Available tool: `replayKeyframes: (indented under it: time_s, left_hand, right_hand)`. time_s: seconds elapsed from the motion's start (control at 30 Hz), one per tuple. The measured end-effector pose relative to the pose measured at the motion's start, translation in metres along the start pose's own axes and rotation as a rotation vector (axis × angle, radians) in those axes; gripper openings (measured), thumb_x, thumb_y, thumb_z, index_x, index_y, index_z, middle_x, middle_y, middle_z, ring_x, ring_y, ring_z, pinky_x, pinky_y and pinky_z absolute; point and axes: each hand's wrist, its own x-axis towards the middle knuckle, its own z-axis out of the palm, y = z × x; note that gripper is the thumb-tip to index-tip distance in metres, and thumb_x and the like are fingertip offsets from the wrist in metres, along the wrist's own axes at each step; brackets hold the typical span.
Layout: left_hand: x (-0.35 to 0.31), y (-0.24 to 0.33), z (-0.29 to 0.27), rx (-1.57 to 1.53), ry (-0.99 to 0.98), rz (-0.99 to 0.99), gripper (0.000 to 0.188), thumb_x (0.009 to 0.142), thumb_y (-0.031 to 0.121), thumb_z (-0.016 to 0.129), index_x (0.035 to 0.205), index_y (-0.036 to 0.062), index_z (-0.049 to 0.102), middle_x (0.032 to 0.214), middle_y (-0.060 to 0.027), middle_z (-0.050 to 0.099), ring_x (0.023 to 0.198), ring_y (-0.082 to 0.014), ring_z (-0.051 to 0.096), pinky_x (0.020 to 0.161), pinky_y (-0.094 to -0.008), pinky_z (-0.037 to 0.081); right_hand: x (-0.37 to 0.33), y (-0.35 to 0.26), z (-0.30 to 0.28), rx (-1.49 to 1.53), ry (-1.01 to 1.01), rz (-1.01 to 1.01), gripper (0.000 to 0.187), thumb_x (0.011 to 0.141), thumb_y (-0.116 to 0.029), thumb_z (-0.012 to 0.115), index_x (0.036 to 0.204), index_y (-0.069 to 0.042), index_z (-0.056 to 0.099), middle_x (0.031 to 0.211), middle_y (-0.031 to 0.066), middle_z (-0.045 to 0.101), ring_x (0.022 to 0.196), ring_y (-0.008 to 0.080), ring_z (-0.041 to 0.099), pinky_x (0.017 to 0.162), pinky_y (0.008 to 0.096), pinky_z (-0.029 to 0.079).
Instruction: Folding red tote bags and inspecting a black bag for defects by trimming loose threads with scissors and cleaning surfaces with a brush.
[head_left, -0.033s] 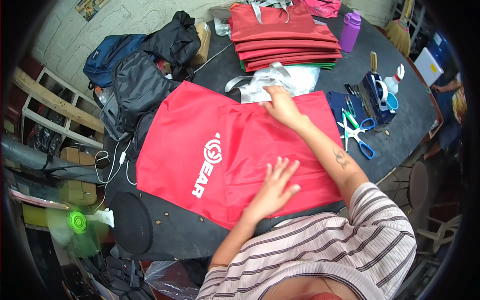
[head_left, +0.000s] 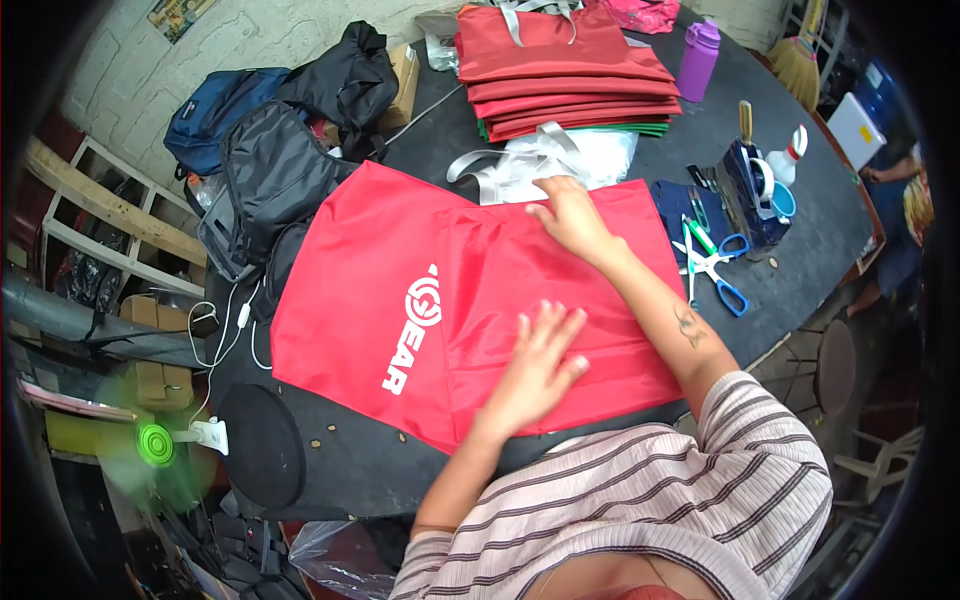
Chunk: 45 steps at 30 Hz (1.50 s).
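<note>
A red fabric bag [head_left: 345,285] lies flat in front of me, its left part printed in white and its right part a wrinkled panel with a crease between them. Over the near half of that panel is my left hand [head_left: 540,365], fingers spread and slightly blurred; whether it touches the cloth I cannot tell. My right hand [head_left: 573,218] rests at the panel's far edge, fingers stretched out and holding nothing. Just beyond its fingertips lie grey straps [head_left: 468,170] and a clear plastic sheet [head_left: 605,160].
Folded red bags [head_left: 570,60] are stacked at the far side. Scissors [head_left: 712,268], a dark blue caddy [head_left: 755,205], a spray bottle [head_left: 788,160] and a purple bottle [head_left: 698,62] stand or lie right. Backpacks [head_left: 265,180] and a small green fan [head_left: 157,445] are left.
My left hand has shifted a little away from me and to the left over the red bag. The right hand has moved slightly right and nearer along the far edge.
</note>
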Motion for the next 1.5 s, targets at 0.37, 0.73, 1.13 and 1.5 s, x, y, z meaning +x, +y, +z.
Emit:
replayKeyframes:
  time_s: [0.37,0.73,1.13,1.5]
  left_hand:
    - [0.099,-0.148,-0.047,0.848,0.161,-0.229,0.071,0.096,0.05,0.037,0.149,0.006,0.022,0.156,-0.0144,0.018,0.146,-0.0231,0.013,0.115,-0.0548,-0.002]
    - [0.086,-0.174,-0.108,0.126,0.678,-0.16,0.029,0.091,0.001,0.049,0.116,0.0043,0.064,0.122,-0.0147,0.061,0.107,-0.0252,0.062,0.091,-0.0349,0.048]
    - [0.127,-0.18,-0.174,0.057,-0.086,-0.338,0.025,0.074,0.022,0.079,0.079,0.0042,0.063,0.095,-0.0106,0.055,0.086,-0.0221,0.056,0.078,-0.0345,0.046]
    - [0.135,-0.165,-0.171,-0.043,-0.174,-0.35,0.034,0.077,0.013,0.077,0.08,0.0067,0.044,0.057,0.0019,0.05,0.053,-0.0084,0.048,0.052,-0.0274,0.043]
  right_hand:
    - [-0.09,0.067,-0.026,-0.702,-0.369,0.503,0.075,0.091,-0.065,0.031,0.151,-0.021,0.019,0.158,0.0058,0.013,0.146,0.0261,0.009,0.112,0.0624,0.005]
    - [-0.084,0.073,-0.024,-0.561,-0.291,0.552,0.071,0.093,-0.061,0.036,0.15,-0.021,0.023,0.157,0.0143,0.014,0.146,0.0308,0.008,0.111,0.064,0.005]
    - [-0.099,0.066,0.003,-0.613,-0.13,0.424,0.066,0.095,-0.057,0.034,0.15,-0.022,0.023,0.155,0.0166,0.019,0.143,0.0327,0.017,0.111,0.0626,0.01]
    - [-0.099,0.065,0.003,-0.608,-0.158,0.448,0.066,0.095,-0.058,0.031,0.15,-0.022,0.023,0.155,0.0168,0.019,0.144,0.0323,0.015,0.112,0.0626,0.007]
